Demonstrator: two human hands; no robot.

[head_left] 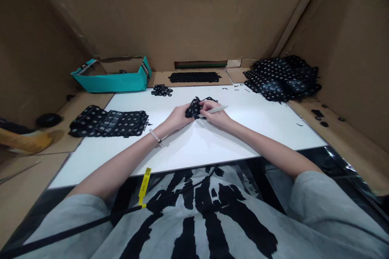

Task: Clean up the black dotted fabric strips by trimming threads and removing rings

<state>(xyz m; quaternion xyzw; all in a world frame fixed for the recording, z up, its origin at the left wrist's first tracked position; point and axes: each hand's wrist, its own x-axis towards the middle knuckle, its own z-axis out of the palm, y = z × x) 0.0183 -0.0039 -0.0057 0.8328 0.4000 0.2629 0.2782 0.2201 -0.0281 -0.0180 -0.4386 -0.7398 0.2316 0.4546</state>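
Because both hands crowd it, the crumpled black perforated piece [194, 108] is hard to make out; it sits near the middle of the white board [194, 149], pinched in the left hand [181, 116], while the right hand [213, 114] grips a white marker [219, 109] whose tip is hidden. Beyond the board's far left corner, a teal cardboard box [112, 83] holds a few black bits [122, 71]; stacks of dotted black sheets [281, 79] lie past the far right corner, inside cardboard walls [197, 16]
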